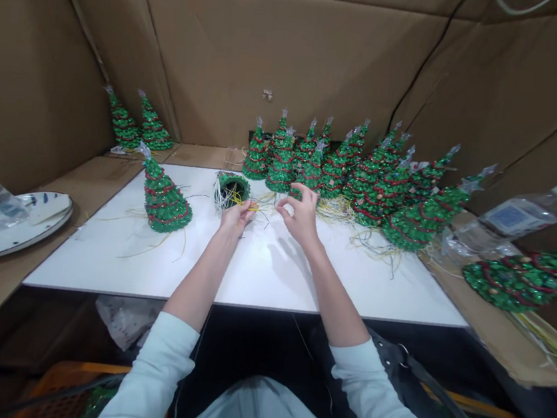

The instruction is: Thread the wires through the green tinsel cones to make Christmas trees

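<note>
A small green tree [220, 181] lies on its side on the white board, its hollow base facing me and white and yellow wires coming out. Beside the opening, my left hand [238, 214] is closed on the yellow wires [258, 208]. My right hand [300, 213] is raised to the right of it, thumb and index finger curved towards each other around thin wire ends; whether it grips one is too small to tell. Left of my left hand, an upright green tree [166, 197] with a red garland and a clear star stands on the board.
Several decorated trees [336, 168] with loose wires stand at the back right, and two [154, 129] at the back left. A plastic bottle [514, 216] leans at the right, near a lying tree [516, 283]. A plate [18, 240] is at the left. Cardboard walls [300, 57] surround the white board [270, 282].
</note>
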Tool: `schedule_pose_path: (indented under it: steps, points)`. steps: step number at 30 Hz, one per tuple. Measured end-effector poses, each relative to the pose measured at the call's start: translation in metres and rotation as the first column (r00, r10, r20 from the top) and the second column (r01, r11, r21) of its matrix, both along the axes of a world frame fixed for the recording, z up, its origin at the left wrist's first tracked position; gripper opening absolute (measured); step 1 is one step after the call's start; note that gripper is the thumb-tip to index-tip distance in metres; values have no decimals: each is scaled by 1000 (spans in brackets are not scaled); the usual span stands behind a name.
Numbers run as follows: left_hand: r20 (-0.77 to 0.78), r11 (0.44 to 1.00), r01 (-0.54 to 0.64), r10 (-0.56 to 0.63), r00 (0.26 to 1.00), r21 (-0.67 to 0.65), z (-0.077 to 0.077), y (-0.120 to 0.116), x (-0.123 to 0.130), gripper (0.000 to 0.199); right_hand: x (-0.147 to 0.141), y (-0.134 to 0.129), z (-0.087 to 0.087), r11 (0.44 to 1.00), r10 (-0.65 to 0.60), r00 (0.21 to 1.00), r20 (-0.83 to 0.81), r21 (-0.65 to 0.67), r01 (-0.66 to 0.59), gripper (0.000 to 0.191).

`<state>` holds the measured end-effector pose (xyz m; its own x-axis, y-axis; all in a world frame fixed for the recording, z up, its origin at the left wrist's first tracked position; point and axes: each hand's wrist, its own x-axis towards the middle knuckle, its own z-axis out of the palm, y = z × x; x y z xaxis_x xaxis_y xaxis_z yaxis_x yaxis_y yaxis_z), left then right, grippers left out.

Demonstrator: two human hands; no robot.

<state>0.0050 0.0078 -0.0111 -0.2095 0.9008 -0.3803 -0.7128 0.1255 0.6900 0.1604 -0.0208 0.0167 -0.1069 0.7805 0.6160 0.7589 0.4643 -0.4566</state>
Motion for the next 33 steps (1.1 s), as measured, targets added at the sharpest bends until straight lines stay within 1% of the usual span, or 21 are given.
schedule_pose_path:
  steps: [3, 6, 8, 10, 12, 14, 16, 17, 18, 21, 22, 23, 24, 27, 28, 29, 31, 32, 33]
  points:
    - [-15, 1000, -1, 1, 1000, 2, 0, 0, 0, 11, 12, 2, 0, 997, -61, 995, -74, -52, 58, 19]
    - [-11, 1000, -12, 12, 1000, 10, 0, -1, 0, 11, 11, 2, -2, 977, -98, 990, -99, -199, 76, 28]
    - [2, 1000, -15, 15, 1000, 6, 1, -1, 0, 11, 5, 0, -3, 936, -94, 990, -101, -349, 54, 28]
    - [6, 1000, -15, 15, 1000, -5, 2, -1, -1, 11, -2, -2, -3, 869, -52, 989, -139, -494, -23, 22]
    - [0, 1000, -12, 12, 1000, -13, 3, -1, -1, 11, -6, -3, -1, 806, -20, 976, -216, -581, -112, 14]
    - [-7, 1000, -6, 6, 1000, -19, 4, -2, -1, 11, -6, -4, 2, 782, -27, 962, -272, -605, -149, 12]
    - [-15, 1000, 1, -1, 1000, -19, 5, -2, 0, 12, -1, -4, 7, 778, -28, 958, -287, -608, -159, 13]
    - [-22, 1000, 6, -7, 1000, -17, 5, -3, 1, 12, 3, -4, 9, 766, -10, 958, -288, -618, -178, 13]
    - [-29, 1000, 9, -10, 1000, -14, 4, -3, 1, 12, 7, -4, 11, 739, 21, 958, -286, -641, -208, 13]
    - [-33, 1000, 17, -17, 999, -5, 3, -3, 1, 12, 21, -4, 15, 607, 135, 958, -255, -743, -283, 9]
    - [-27, 1000, 15, -15, 1000, -6, 3, -3, 0, 12, 26, -4, 16, 573, 161, 957, -240, -767, -288, 9]
    - [-20, 1000, 11, -11, 1000, -9, 3, -2, 0, 11, 31, -4, 16, 559, 173, 958, -228, -778, -285, 9]
    - [-13, 1000, 7, -8, 1000, -13, 3, -2, -1, 11, 34, -4, 16, 568, 171, 960, -223, -774, -280, 8]
    - [-10, 1000, 2, -2, 1000, -9, 2, -1, -1, 11, 36, -5, 16, 630, 101, 965, -241, -735, -249, 9]
    - [-14, 1000, 1, -1, 1000, -4, 2, -1, -1, 12, 33, -7, 16, 629, 82, 961, -265, -734, -256, 11]
    - [-18, 1000, 0, 0, 1000, 2, 1, -1, -1, 12, 29, -8, 16, 606, 73, 951, -300, -744, -281, 14]
    - [-26, 1000, -2, 2, 1000, 12, 1, -1, 0, 13, 16, -12, 16, 517, 57, 917, -394, -775, -365, 18]
    - [-29, 1000, -1, 1, 1000, 16, 0, -1, 0, 13, 10, -13, 16, 474, 34, 899, -436, -785, -399, 16]
    - [-31, 1000, 0, 0, 1000, 18, 0, 0, 0, 13, 4, -14, 15, 454, 1, 883, -470, -787, -419, 13]
